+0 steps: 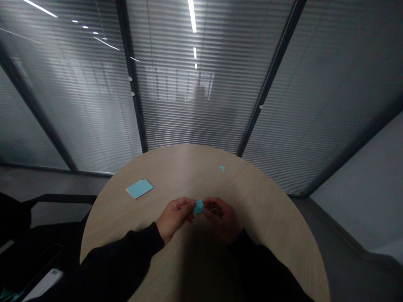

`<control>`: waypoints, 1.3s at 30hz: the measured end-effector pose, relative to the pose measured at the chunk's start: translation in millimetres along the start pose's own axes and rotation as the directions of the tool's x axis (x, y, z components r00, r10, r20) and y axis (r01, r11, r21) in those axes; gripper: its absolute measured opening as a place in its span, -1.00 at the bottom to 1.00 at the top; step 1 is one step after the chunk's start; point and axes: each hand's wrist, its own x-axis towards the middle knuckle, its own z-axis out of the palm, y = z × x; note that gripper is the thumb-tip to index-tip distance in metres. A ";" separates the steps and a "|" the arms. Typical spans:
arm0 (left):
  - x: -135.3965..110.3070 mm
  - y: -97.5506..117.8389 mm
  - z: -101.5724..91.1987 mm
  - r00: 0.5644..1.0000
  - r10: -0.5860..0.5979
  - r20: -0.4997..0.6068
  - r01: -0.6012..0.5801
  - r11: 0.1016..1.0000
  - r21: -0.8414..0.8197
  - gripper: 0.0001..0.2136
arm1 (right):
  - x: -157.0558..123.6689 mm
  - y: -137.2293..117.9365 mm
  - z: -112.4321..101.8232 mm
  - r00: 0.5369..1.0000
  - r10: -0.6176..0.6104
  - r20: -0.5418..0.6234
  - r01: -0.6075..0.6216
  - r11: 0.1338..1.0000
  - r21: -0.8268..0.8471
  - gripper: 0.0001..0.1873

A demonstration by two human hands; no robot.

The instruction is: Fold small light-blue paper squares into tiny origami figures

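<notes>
**Item:** blue paper piece (198, 206), folded into a small faceted lump; individual folds too small to make out.
**Position:** held between the hands, above the near half of the worktop (176, 167).
**Left hand (175, 216):** fingers curled, fingertips (190, 204) pressed against the left side of the piece, back of the hand upward.
**Right hand (220, 218):** fingers bent inward, pinching the right side of the piece; the two hands almost touch, with only the piece between them.
**Sleeves:** black sleeves (119, 256) on both forearms, reaching to the wrists.
**Worktop:** round, pale wood grain, a shadow falling across its near part.
**Scrap:** small blue paper scrap (222, 168), lying flat on the far part of the worktop, well apart from the hands.
**Pad:** blue note pad (140, 188), lying flat and askew left of the hands, a pale orange edge showing along one side.
**Seat:** black chair (59, 201) just beyond the worktop's left edge.
**Loose object:** flat white object (44, 285), low at left, identity unclear.
**Surroundings:** glass partition (189, 105) with slatted blinds and dark frames beyond the worktop; grey floor (47, 180) around it.
</notes>
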 end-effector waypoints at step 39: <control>0.1 -17.9 6.6 0.992 -0.121 0.040 0.127 0.896 -0.425 -0.79 | 1.1 -8.6 -4.3 0.607 -0.708 0.361 0.618 0.135 -0.775 -0.85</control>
